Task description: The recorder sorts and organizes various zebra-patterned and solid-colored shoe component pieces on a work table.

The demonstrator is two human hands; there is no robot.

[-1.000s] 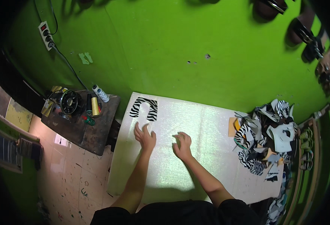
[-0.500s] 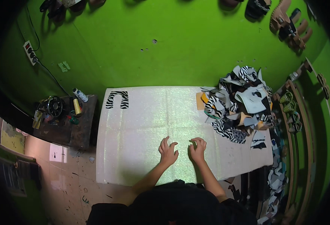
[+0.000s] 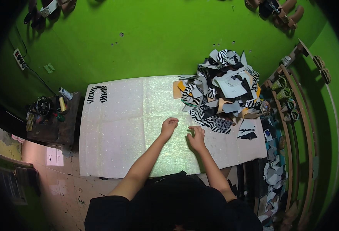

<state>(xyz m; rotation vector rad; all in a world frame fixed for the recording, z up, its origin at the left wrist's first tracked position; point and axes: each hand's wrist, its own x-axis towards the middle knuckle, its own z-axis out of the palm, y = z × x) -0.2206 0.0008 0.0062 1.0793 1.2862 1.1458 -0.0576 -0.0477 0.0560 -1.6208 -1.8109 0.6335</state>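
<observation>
Over a glittery pale sheet (image 3: 117,133), the left hand (image 3: 169,128) is loosely curled and the right hand (image 3: 197,138) half opened, nothing visibly gripped; scraps (image 3: 230,87) are heaped beyond the right.

Workshop, scrap heap (image 3: 233,85), thread spools (image 3: 62,105), sandals (image 3: 284,93)
</observation>
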